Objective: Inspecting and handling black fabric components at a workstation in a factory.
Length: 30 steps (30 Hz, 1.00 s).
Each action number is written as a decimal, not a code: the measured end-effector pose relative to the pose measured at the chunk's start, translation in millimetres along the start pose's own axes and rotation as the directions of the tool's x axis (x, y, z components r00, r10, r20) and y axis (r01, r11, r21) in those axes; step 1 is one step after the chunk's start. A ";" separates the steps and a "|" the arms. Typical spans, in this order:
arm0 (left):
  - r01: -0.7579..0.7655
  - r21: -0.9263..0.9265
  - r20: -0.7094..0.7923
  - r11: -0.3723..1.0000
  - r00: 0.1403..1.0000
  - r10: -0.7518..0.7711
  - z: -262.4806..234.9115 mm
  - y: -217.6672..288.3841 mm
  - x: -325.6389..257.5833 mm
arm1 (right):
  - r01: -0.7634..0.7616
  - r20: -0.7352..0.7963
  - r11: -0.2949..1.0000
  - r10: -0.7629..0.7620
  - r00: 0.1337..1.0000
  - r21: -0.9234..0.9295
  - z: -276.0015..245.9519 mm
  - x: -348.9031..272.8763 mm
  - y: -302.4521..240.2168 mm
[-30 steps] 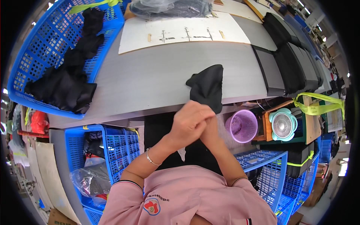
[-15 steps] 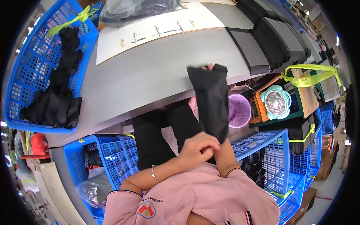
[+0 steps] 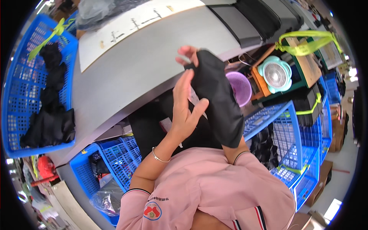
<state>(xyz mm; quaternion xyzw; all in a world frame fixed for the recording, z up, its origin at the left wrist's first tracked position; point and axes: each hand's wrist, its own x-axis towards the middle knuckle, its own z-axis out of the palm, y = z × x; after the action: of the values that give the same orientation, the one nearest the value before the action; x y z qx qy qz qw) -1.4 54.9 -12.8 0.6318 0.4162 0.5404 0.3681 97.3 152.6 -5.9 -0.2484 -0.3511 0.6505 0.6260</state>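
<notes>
A black fabric sleeve (image 3: 216, 96) is pulled over my right forearm, from near the elbow up to the hand. Out of its far end stick the fingers of my right hand (image 3: 188, 55), loosely bent and apart; the palm and wrist are hidden inside the cloth. My left hand (image 3: 184, 105), with a bracelet at its wrist, is raised beside the sleeve. Its fingers are stretched out and the thumb stands away from them, with nothing held. The fingertips are close to the sleeve's far end; whether they touch it I cannot tell.
A grey table (image 3: 126, 73) bears a white marked board (image 3: 142, 23) and stacked grey-black pieces (image 3: 245, 28). A blue basket (image 3: 23, 99) of black pieces stands left. Right are a purple basket (image 3: 241, 90), a turquoise fan (image 3: 275, 74) and more blue baskets (image 3: 287, 126).
The sleeve now leans left, and more of my right fingers shows beyond its end. My left hand has left the sleeve's near end, moved up toward the far end and opened.
</notes>
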 end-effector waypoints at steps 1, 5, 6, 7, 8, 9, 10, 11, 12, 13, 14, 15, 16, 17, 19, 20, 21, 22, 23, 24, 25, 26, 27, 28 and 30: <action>-0.088 0.107 0.018 0.990 0.996 0.087 4.5 4.2 -10.6 | 0.102 -0.042 0.981 -0.110 0.993 -0.163 -2.1 9.7 -4.7; -0.319 0.260 0.161 0.912 0.945 0.285 33.4 17.4 -54.1 | 0.237 -0.224 0.968 -0.250 0.942 -0.082 -25.7 61.0 -10.6; -0.362 0.285 0.178 0.888 0.930 0.322 35.4 16.1 -58.8 | 0.204 -0.282 0.972 -0.229 0.932 -0.115 -32.4 68.3 -8.8; -0.330 0.284 0.141 0.900 0.943 0.302 35.0 11.0 -58.1 | 0.184 -0.328 0.971 -0.226 0.917 -0.155 -37.9 74.8 -8.0; -0.285 0.307 0.065 0.908 0.958 0.279 34.3 6.8 -57.5 | 0.180 -0.318 0.961 -0.240 0.917 -0.209 -41.7 80.4 -8.3; -0.191 0.208 0.061 0.959 0.981 0.182 27.9 0.5 -53.4 | 0.147 -0.359 0.972 -0.205 0.911 -0.184 -44.4 82.8 -8.2; -0.090 0.107 0.066 0.990 0.994 0.083 21.5 -5.4 -48.6 | 0.132 -0.344 0.975 -0.186 0.920 -0.176 -45.7 78.8 -7.1; 0.176 -0.193 0.072 0.965 0.984 -0.165 19.4 -8.3 -46.8 | 0.106 -0.373 0.976 -0.172 0.912 -0.192 -45.0 75.5 -6.5; 0.325 -0.454 0.111 0.830 0.944 -0.309 12.4 -13.5 -40.7 | 0.179 -0.259 0.932 -0.266 0.929 -0.315 -42.3 69.2 -4.0; 0.331 -0.590 0.069 0.736 0.929 -0.362 7.8 -18.3 -33.8 | 0.221 -0.193 0.857 -0.342 0.920 -0.465 -38.3 57.6 1.3; 0.317 -0.713 0.034 0.625 0.907 -0.420 4.7 -22.8 -26.6 | 0.221 -0.182 0.804 -0.375 0.909 -0.552 -31.3 44.6 10.4; 0.269 -0.701 -0.056 0.660 0.902 -0.427 4.0 -27.8 -18.3 | 0.280 -0.117 0.782 -0.407 0.906 -0.556 -23.5 29.1 20.4; 0.223 -0.683 -0.148 0.695 0.890 -0.431 2.6 -34.4 -7.2 | 0.268 0.001 0.629 -0.391 0.920 -0.730 -16.6 12.8 30.1; 0.177 -0.660 -0.243 0.730 0.870 -0.430 0.7 -42.1 5.8 | 0.206 0.063 0.437 -0.319 0.946 -0.875 -11.4 -2.9 36.5; 0.102 -0.543 -0.484 0.834 0.773 -0.410 -24.4 -61.5 39.1 | 0.068 -0.054 0.567 -0.195 0.979 -0.821 19.7 -18.8 67.2; 0.065 -0.493 -0.501 0.868 0.794 -0.344 -40.5 -70.3 54.7 | -0.020 -0.097 0.720 -0.066 0.993 -0.694 28.8 -31.2 71.6; 0.022 -0.559 -0.468 0.829 0.817 -0.336 -51.2 -77.4 63.5 | -0.129 -0.138 0.830 0.064 0.988 -0.543 38.5 -42.6 76.3; 0.044 -0.497 -0.504 0.866 0.798 -0.330 -67.6 -84.0 73.6 | -0.229 -0.081 0.815 0.220 0.972 -0.533 35.5 -67.5 66.1; 0.070 -0.434 -0.538 0.898 0.779 -0.321 -86.3 -89.1 83.1 | -0.009 0.094 0.745 0.096 0.991 -0.667 38.0 -83.1 60.6; 0.102 -0.369 -0.569 0.924 0.762 -0.311 -104.7 -91.8 89.9 | 0.232 0.286 0.652 -0.023 0.958 -0.722 38.2 -97.6 54.1; 0.092 -0.364 -0.586 0.927 0.751 -0.304 -127.5 -91.3 94.2 | 0.230 0.380 0.702 0.063 0.923 -0.674 35.3 -111.7 45.8; 0.077 -0.358 -0.605 0.930 0.740 -0.294 -143.0 -89.4 96.6 | 0.226 0.482 0.729 0.160 0.861 -0.646 29.3 -122.2 37.2; 0.097 -0.366 -0.611 0.925 0.725 -0.318 -147.0 -86.8 90.3 | 0.026 0.377 0.764 0.288 0.881 -0.645 22.0 -128.5 29.4; 0.078 -0.321 -0.614 0.944 0.742 -0.271 -148.7 -81.4 85.8 | -0.174 0.272 0.746 0.435 0.858 -0.643 15.6 -131.9 23.1; 0.050 -0.233 -0.603 0.971 0.776 -0.185 -140.0 -65.3 74.1 | -0.094 0.201 0.683 0.339 0.919 -0.724 8.9 -127.7 20.0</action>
<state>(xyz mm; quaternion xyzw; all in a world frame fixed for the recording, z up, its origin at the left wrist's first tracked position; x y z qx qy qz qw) -143.1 150.5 -24.5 0.3503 0.4952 0.7336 0.3066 89.5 25.6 -30.5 -0.3989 -0.6352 0.5695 0.3363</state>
